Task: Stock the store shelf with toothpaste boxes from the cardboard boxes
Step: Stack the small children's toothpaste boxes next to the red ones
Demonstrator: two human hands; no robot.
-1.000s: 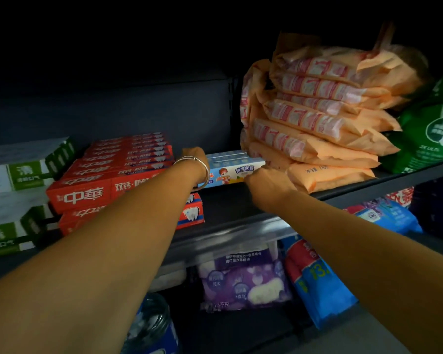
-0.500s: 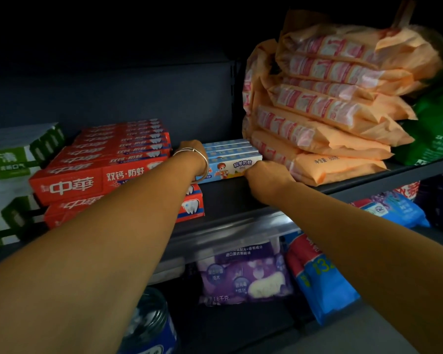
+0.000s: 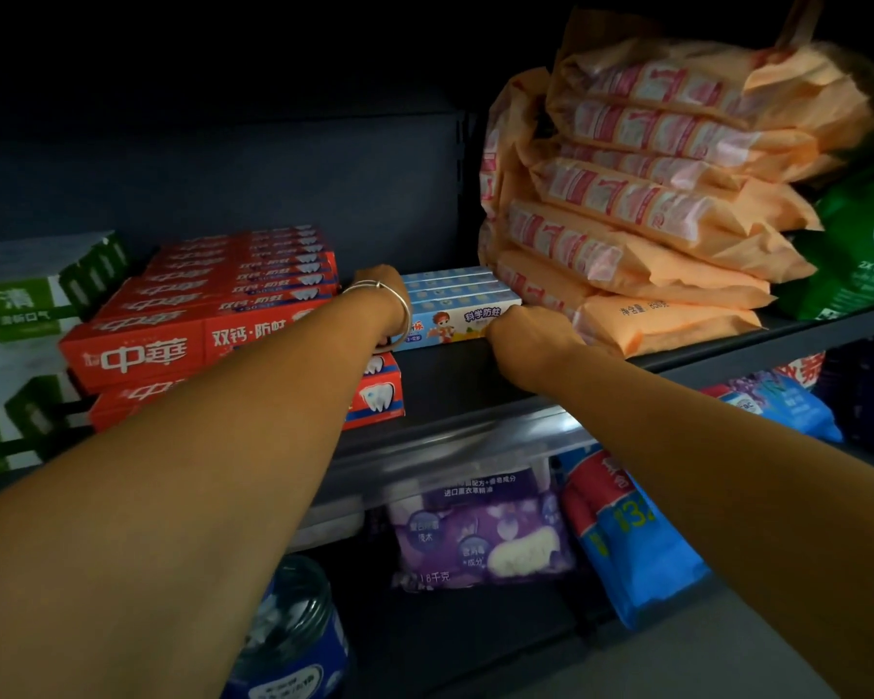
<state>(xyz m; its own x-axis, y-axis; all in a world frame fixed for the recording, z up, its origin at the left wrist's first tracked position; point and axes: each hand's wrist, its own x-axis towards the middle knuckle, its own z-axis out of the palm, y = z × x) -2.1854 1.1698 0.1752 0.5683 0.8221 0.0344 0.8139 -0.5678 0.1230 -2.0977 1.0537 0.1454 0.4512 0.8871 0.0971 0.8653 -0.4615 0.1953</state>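
Observation:
Several light-blue children's toothpaste boxes [image 3: 455,307] lie side by side on the dark shelf [image 3: 455,380], between the red boxes and the orange packs. My left hand [image 3: 382,290], with a silver bangle on the wrist, grips their left end. My right hand [image 3: 523,335] is closed on their right front corner. Red toothpaste boxes [image 3: 198,315] are stacked in two layers to the left. No cardboard box is in view.
Green-and-white toothpaste boxes [image 3: 26,315] fill the far left. Orange packs [image 3: 642,204] are piled high on the right, with a green bag [image 3: 864,254] beyond. Below the shelf lie a purple pack [image 3: 480,537], blue packs [image 3: 631,537] and a jar [image 3: 293,633].
Both hands have pushed the light-blue boxes a little deeper onto the shelf and toward the orange packs. The camera has drifted downward.

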